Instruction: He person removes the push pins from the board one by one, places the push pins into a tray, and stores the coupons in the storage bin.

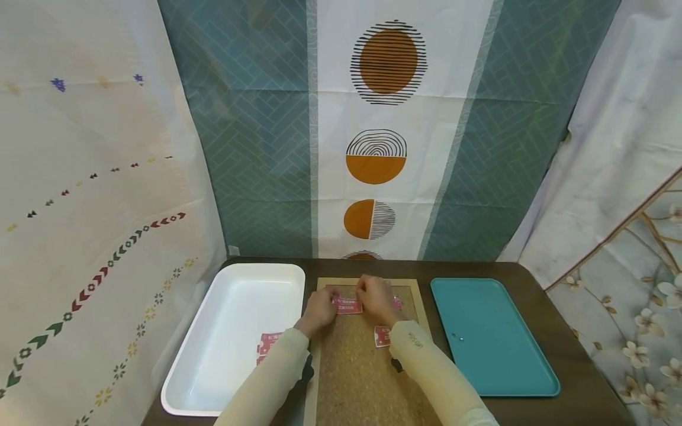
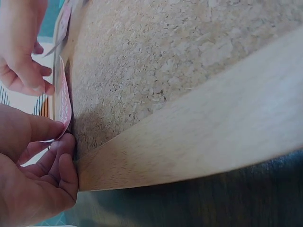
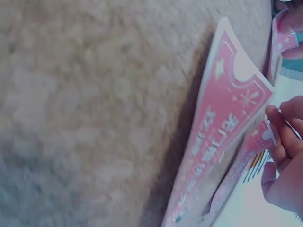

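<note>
Near the top of a cork board with a wooden frame, my left hand pinches the left end of a pink printed coupon. The left wrist view shows its thumb and fingers on the edge of that coupon, which is bowed slightly. By the coupon's right end is my right hand, its fingertips drawn close together; whether something small is between them cannot be seen clearly. A second coupon is partly hidden behind the right hand. Lower on the board lies a third coupon, partly covered by the right sleeve.
Left of the board stands a white tray with pink coupons in it. A teal tray on the right holds a few tiny shiny pieces. Patterned curtains hang behind the dark table.
</note>
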Demonstrator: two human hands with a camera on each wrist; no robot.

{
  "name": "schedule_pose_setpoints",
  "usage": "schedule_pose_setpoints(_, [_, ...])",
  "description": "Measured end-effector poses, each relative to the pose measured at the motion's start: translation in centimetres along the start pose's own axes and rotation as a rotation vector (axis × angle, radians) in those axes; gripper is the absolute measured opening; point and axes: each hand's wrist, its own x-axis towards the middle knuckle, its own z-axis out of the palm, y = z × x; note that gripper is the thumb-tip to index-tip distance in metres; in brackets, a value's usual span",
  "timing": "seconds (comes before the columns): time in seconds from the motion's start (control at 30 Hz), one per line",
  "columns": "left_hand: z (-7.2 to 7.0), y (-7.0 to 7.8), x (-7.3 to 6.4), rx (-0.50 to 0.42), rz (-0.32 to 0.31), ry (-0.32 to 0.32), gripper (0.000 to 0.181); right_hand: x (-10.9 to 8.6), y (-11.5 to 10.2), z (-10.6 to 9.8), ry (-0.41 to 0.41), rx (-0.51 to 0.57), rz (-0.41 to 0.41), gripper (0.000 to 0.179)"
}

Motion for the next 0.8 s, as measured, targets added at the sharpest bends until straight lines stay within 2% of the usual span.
schedule_pose_setpoints(0.17, [-0.3, -0.2, -0.1, -0.004, 0.022, 0.015, 0.027, -0.3, -0.2, -1.0, -0.055, 0.088, 0.048, 0.012])
schedule_pose_setpoints(0.4, [-1.3, 0.1, -0.7, -0.022, 0.050, 0.008, 0.029, -1.3, 0.1, -2.3, -0.165, 0.248, 0.159, 0.009])
schedule_pose_setpoints(0.57, [-1.9, 0.6, -0.7, -0.029, 0.093, 0.012, 0.028, -1.5, 0.5, -3.3, -0.133, 0.247, 0.133, 0.007])
schedule_pose_setpoints(0.8, [-2.6, 0.8, -0.6, -0.024, 0.086, 0.020, 0.028, -1.5, 0.5, -4.5, -0.123, 0.208, 0.094, 0.005])
